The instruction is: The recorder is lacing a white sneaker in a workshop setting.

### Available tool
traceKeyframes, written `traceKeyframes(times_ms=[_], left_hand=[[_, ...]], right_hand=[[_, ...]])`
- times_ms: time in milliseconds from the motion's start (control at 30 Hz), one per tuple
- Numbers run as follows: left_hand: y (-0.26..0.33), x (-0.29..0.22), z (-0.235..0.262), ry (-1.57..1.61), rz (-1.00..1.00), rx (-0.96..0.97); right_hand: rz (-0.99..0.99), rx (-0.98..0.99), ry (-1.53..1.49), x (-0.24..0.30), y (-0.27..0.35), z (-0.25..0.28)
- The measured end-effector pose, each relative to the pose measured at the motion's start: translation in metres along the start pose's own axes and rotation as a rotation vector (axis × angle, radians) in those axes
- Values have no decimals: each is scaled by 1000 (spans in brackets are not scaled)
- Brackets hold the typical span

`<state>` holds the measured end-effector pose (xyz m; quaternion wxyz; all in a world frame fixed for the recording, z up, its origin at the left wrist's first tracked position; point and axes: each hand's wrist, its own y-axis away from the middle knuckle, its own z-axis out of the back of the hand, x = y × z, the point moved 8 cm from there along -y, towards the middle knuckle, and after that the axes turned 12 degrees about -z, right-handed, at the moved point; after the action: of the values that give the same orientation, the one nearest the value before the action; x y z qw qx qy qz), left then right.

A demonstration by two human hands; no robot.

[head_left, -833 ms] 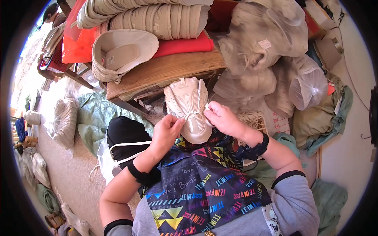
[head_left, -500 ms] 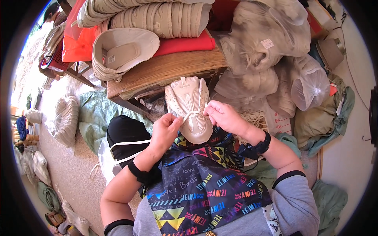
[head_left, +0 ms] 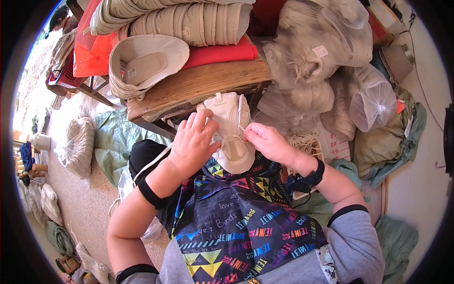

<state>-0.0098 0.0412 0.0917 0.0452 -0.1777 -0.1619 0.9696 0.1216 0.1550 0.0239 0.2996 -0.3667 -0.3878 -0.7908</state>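
Note:
A beige shoe upper (head_left: 235, 158) with a mesh tongue stands over my lap, toe toward me. A pale shoelace (head_left: 231, 138) crosses its lower eyelets. My left hand (head_left: 195, 138) wraps its fingers over the upper's left side, and its fingertips are partly hidden. From beneath that hand a length of lace trails down to the left across my wrist. At the upper's right edge, my right hand (head_left: 267, 142) pinches the lace between thumb and forefinger, close to the eyelets.
A wooden bench (head_left: 198, 80) ahead carries stacked beige uppers (head_left: 189, 23), one loose upper (head_left: 149, 61) and red cloth (head_left: 222, 54). Clear bags of uppers (head_left: 312, 57) pile up at the right. Loose laces (head_left: 305, 142) lie by my right wrist. Another bag (head_left: 78, 146) sits on the left floor.
My left hand has moved up and forward from pinching beside the lace to lying over the upper's left side. The trailing lace rose with it. The right hand stays almost in place.

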Motion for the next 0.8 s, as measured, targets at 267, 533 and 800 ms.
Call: traceKeyframes(times_ms=[267,533,800], left_hand=[[-6,6,-22,-5,-75,324],[-7,9,-27,27,-48,269],[-6,10,-25,-153,-10,249]], right_hand=[[-33,97,-72,-3,-9,-10],[-200,242,-183,-8,-18,-18],[-88,12,293,28,-20,-5]])
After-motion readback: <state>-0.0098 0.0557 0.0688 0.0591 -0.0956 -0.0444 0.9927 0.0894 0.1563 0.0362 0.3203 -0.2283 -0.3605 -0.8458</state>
